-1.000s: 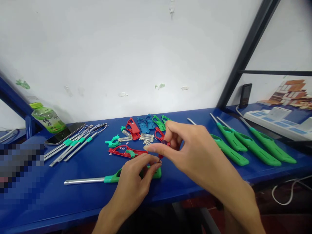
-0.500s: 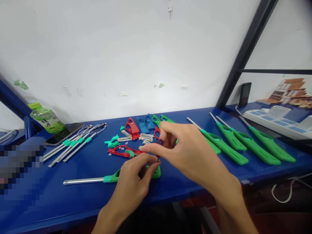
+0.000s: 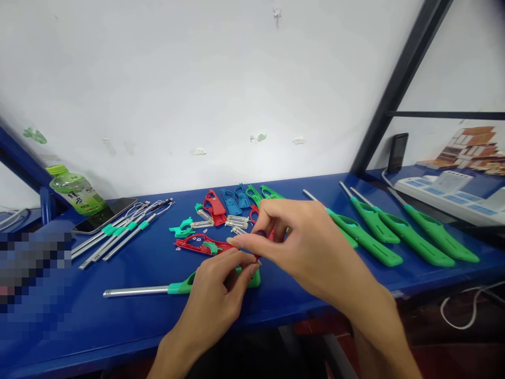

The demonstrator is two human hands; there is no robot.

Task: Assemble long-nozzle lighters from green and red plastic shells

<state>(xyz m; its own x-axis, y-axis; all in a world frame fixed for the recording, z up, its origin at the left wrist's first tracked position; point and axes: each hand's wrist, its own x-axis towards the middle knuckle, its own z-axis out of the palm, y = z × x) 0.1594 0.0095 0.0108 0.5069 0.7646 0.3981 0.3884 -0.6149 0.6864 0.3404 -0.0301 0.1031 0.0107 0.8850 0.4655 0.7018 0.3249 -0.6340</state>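
A green-handled gas lighter lies flat on the blue table, its metal tube pointing left. Across its handle rests my left hand, with thumb and fingertips pinched round the lower end of a small screwdriver. From above, my right hand grips the dark, reddish handle of this screwdriver, held upright over the lighter's right end. My fingers cover most of the screwdriver and its tip. Just behind my left hand is a red handle shell with a teal trigger piece on it.
Green lighters lie at the right. Red, blue and green shells and clear fuel tanks sit behind my hands. Metal tubes with wires, a phone and a bottle are left. A power strip stands far right.
My right fingers have shifted slightly round the screwdriver handle. My left hand and the lighter stay in place.
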